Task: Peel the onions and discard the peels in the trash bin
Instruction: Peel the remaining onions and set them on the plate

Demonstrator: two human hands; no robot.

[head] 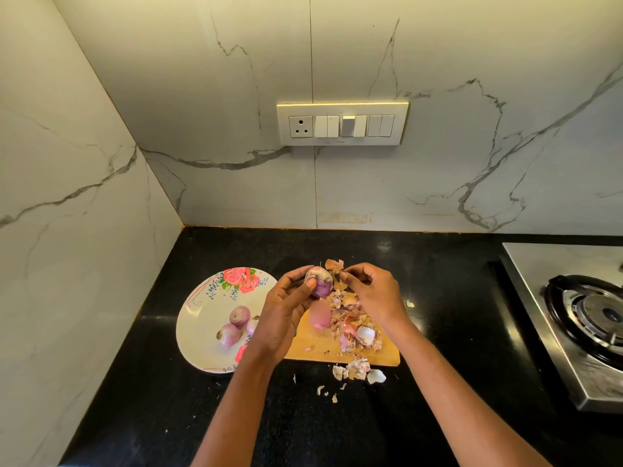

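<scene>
My left hand (286, 305) grips a purple onion (320, 283) above the wooden cutting board (310, 348), thumb across its front. My right hand (374, 293) pinches a dry brown peel (334, 266) at the onion's top right. A peeled onion (320, 319) lies on the board beside a heap of peels (354, 323). Three peeled onions (236, 323) sit on a floral plate (199, 318) to the left, one partly hidden by my left wrist. No trash bin is in view.
Loose peel scraps (359, 370) lie on the black counter (445, 298) in front of the board. A steel gas stove (573, 318) stands at the right. Marble walls close the corner at left and back, with a switch panel (342, 124) on the back wall.
</scene>
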